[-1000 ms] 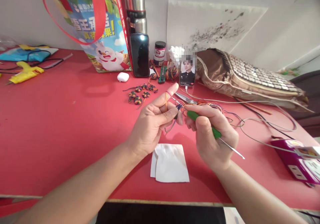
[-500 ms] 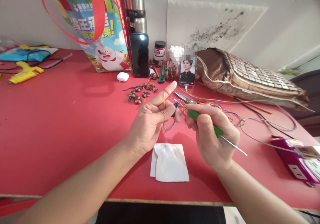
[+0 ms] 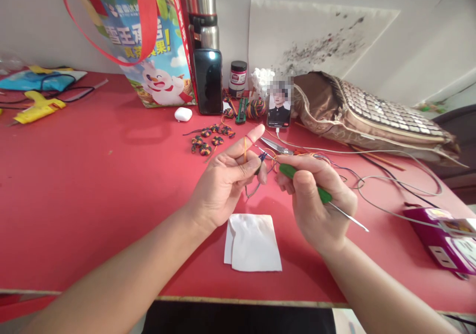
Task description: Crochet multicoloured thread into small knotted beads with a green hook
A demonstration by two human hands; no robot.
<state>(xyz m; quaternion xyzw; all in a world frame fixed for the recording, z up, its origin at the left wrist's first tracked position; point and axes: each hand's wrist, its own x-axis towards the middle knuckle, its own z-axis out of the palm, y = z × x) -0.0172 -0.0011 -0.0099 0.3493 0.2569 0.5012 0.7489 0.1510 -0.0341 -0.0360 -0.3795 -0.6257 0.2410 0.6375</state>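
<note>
A tall printed shopping bag with red loop handles [image 3: 148, 41] stands at the back of the red table [image 3: 92, 175]; it bears large white and yellow Chinese characters, of which "雪王" and "果!" can be read, above a cartoon white snowman figure. Beside it a steel vacuum flask [image 3: 202, 19] rises behind a dark upright phone with a blank screen [image 3: 208, 81], and next to that is a small dark jar with a red-and-white label [image 3: 237, 78] whose writing is too small to read and whose contents cannot be seen. A second phone [image 3: 278, 108] leans further right with its screen lit, a white cable running from it. The left hand [image 3: 225, 182] is closed in a pinch: thumb and middle finger press on a small dark knot of multicoloured thread [image 3: 262, 159], while the forefinger points straight out with orange thread looped around it. The right hand [image 3: 316, 200] is shut around a green-handled crochet hook with a thin metal shaft [image 3: 322, 194], whose working end meets the knot just between the two hands, above the table. A folded white paper square [image 3: 253, 242] lies under the hands. Several small multicoloured crocheted pieces [image 3: 208, 138] lie near a white earbud case [image 3: 183, 114]. A purple power strip [image 3: 442, 242] sits at the right edge, and a yellow glue gun [image 3: 37, 108] at far left.
</note>
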